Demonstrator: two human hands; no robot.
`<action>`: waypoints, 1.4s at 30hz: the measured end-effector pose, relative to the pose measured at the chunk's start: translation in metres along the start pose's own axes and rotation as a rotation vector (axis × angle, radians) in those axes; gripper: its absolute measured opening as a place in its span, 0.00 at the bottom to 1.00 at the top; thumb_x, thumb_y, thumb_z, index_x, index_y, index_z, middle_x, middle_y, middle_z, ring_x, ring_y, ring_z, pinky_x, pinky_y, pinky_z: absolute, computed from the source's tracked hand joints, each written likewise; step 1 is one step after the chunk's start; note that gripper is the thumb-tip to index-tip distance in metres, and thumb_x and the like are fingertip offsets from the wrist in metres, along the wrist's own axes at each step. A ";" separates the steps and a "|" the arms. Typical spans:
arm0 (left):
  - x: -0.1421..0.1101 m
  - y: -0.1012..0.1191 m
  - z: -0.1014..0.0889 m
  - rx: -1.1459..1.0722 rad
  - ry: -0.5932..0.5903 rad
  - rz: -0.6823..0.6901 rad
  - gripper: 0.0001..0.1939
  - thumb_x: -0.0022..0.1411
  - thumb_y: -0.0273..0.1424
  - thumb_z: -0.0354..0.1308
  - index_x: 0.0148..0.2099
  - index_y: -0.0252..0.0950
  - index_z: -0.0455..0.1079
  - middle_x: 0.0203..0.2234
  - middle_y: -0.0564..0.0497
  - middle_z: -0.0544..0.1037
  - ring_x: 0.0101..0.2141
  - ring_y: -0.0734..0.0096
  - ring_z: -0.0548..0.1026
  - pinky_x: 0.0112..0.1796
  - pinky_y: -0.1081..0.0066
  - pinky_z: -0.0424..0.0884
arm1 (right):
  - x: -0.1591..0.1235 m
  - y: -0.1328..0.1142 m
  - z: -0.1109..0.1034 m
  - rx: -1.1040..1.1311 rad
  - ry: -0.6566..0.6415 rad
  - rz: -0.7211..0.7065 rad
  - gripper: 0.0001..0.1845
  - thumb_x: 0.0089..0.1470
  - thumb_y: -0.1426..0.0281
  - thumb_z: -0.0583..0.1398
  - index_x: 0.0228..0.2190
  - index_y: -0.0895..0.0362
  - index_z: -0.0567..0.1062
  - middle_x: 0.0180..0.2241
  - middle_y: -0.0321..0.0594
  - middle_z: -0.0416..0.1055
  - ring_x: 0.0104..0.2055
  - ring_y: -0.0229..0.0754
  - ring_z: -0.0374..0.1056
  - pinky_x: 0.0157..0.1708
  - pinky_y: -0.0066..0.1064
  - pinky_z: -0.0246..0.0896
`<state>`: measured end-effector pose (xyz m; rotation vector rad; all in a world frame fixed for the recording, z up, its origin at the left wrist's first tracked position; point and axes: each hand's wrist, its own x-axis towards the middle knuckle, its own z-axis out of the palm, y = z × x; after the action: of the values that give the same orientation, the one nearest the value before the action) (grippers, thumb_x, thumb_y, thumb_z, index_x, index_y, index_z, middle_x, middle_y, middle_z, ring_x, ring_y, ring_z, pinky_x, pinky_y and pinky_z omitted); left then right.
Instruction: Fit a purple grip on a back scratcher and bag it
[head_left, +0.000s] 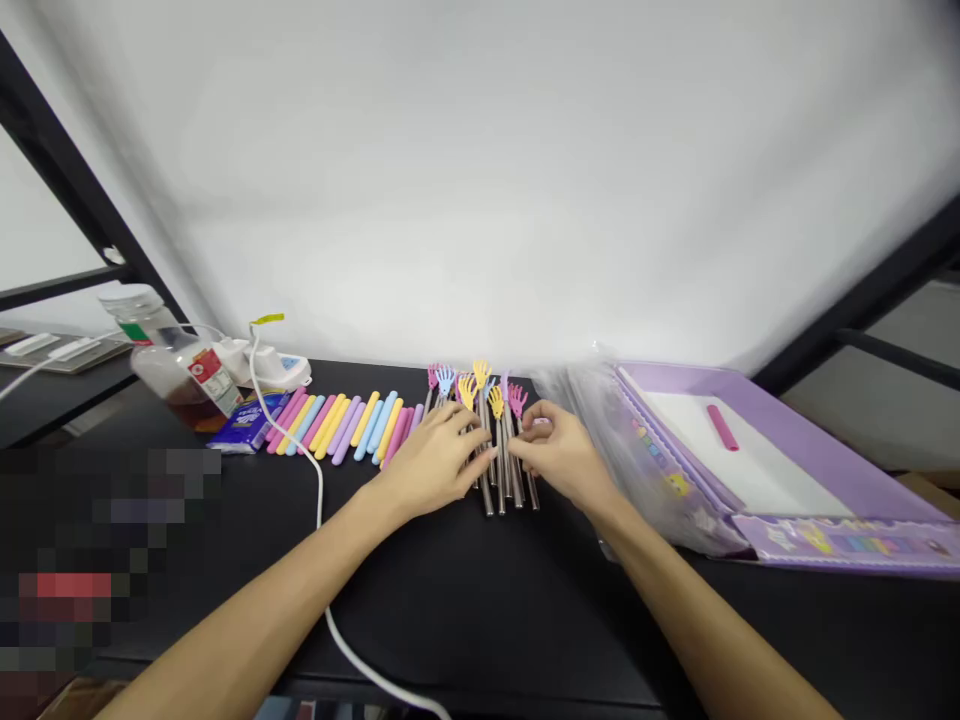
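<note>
In the head view, several back scratchers (490, 490) with metal rods and small hand-shaped heads in yellow, blue, pink and purple lie bunched on the black desk. My left hand (431, 455) rests over the left side of the bunch, fingers spread across the rods and thumb apart. At the right side, my right hand (562, 450) is curled, its thumb and fingertips against a rod near a pink head (517, 398). To the left lies a row of coloured handle tubes (337, 425) in pink, yellow, blue and purple.
A purple box (787, 440) with a pink tube (722, 428) inside stands right, clear plastic wrap beside it. Left are a bottle of dark liquid (187, 380), a blue packet (244, 425) and a power strip (277, 368). A white cable (321, 500) crosses the desk.
</note>
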<state>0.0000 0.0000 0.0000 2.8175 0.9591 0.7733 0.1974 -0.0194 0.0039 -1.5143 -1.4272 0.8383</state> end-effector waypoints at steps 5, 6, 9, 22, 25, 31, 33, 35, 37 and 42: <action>0.002 0.002 -0.005 -0.194 0.129 -0.123 0.16 0.74 0.35 0.47 0.47 0.36 0.75 0.41 0.46 0.78 0.46 0.60 0.72 0.50 0.59 0.69 | 0.003 -0.006 -0.007 0.343 0.013 -0.034 0.17 0.38 0.69 0.68 0.31 0.54 0.68 0.25 0.32 0.71 0.25 0.37 0.68 0.25 0.28 0.63; 0.003 0.003 -0.006 -0.260 0.158 -0.172 0.16 0.74 0.35 0.47 0.47 0.37 0.76 0.41 0.47 0.79 0.46 0.61 0.73 0.50 0.60 0.69 | 0.004 -0.007 -0.009 0.343 0.008 -0.069 0.17 0.38 0.69 0.69 0.31 0.55 0.70 0.26 0.33 0.72 0.28 0.38 0.69 0.28 0.29 0.65; 0.007 0.003 -0.008 -0.490 0.221 -0.324 0.16 0.73 0.38 0.50 0.50 0.38 0.76 0.42 0.48 0.80 0.43 0.64 0.76 0.46 0.64 0.71 | 0.004 -0.007 -0.011 0.287 -0.053 -0.164 0.14 0.41 0.67 0.70 0.30 0.56 0.74 0.30 0.36 0.73 0.34 0.40 0.70 0.37 0.33 0.69; 0.011 -0.009 -0.001 -1.042 0.372 -0.469 0.17 0.56 0.41 0.69 0.42 0.33 0.78 0.39 0.45 0.82 0.43 0.63 0.78 0.45 0.66 0.73 | -0.011 -0.014 -0.002 -0.125 -0.312 -0.352 0.12 0.53 0.65 0.65 0.24 0.55 0.69 0.21 0.30 0.59 0.23 0.34 0.54 0.24 0.30 0.52; 0.011 -0.008 -0.001 -1.064 0.362 -0.463 0.17 0.58 0.42 0.67 0.40 0.33 0.78 0.37 0.45 0.82 0.41 0.64 0.78 0.44 0.66 0.73 | -0.012 -0.014 -0.002 -0.111 -0.342 -0.317 0.16 0.55 0.62 0.65 0.24 0.54 0.66 0.20 0.28 0.56 0.22 0.33 0.52 0.21 0.29 0.49; 0.013 -0.013 -0.016 -0.967 0.332 -0.433 0.15 0.58 0.42 0.67 0.38 0.34 0.78 0.36 0.46 0.82 0.40 0.64 0.78 0.44 0.66 0.73 | -0.013 -0.011 0.000 0.002 -0.419 -0.190 0.15 0.55 0.57 0.65 0.29 0.53 0.67 0.20 0.28 0.62 0.19 0.34 0.59 0.19 0.28 0.56; 0.013 -0.024 -0.027 -0.900 0.333 -0.416 0.15 0.61 0.42 0.63 0.38 0.34 0.78 0.35 0.46 0.82 0.39 0.65 0.78 0.42 0.68 0.73 | -0.012 -0.009 0.000 0.046 -0.418 -0.150 0.15 0.55 0.56 0.64 0.36 0.53 0.69 0.21 0.29 0.66 0.18 0.34 0.60 0.18 0.28 0.57; 0.009 -0.038 -0.040 -0.813 0.391 -0.441 0.16 0.63 0.42 0.60 0.39 0.34 0.78 0.32 0.47 0.82 0.34 0.67 0.78 0.37 0.69 0.73 | -0.011 -0.009 -0.001 0.103 -0.413 -0.117 0.18 0.55 0.56 0.64 0.40 0.53 0.69 0.23 0.31 0.71 0.17 0.35 0.62 0.18 0.28 0.59; 0.004 -0.051 -0.050 -0.610 0.413 -0.470 0.15 0.65 0.41 0.57 0.40 0.34 0.77 0.30 0.48 0.81 0.32 0.67 0.78 0.34 0.70 0.71 | -0.010 -0.010 0.000 0.204 -0.390 -0.094 0.19 0.54 0.56 0.66 0.39 0.53 0.68 0.25 0.33 0.74 0.18 0.36 0.66 0.20 0.29 0.62; -0.010 -0.061 -0.058 0.033 0.078 -0.457 0.10 0.62 0.34 0.56 0.34 0.40 0.78 0.27 0.49 0.81 0.29 0.63 0.77 0.31 0.68 0.66 | -0.010 -0.014 0.002 0.585 -0.293 -0.006 0.14 0.55 0.59 0.67 0.35 0.53 0.70 0.36 0.40 0.80 0.36 0.44 0.78 0.40 0.36 0.72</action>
<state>-0.0683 0.0379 0.0325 2.4529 1.5597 0.8086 0.1887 -0.0291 0.0145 -0.9673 -1.2315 1.3749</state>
